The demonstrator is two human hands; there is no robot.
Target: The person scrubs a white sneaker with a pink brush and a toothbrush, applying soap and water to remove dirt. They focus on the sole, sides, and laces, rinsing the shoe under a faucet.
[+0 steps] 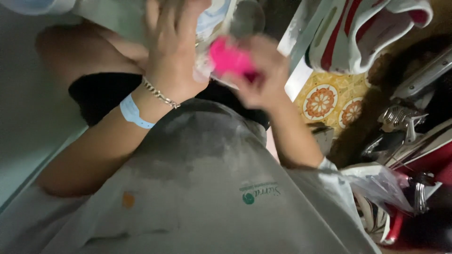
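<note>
From my seat, the pink object (229,60) at twelve o'clock looks like smooth plastic, blurred, pinched in the right hand (261,75). The left hand (172,51) grips something pale and cloth-like, too blurred to tell. On that wrist I see a metal chain bracelet (160,94) with a dull shine and a matt light blue band (133,113), paper or plastic. The grey shirt (207,188) is matt cotton cloth with darker damp-looking patches. At two o'clock, patterned tiles (329,101) look glazed. At four o'clock, a crinkled clear plastic bag (381,186) is glossy, and metal utensils (400,120) gleam.
</note>
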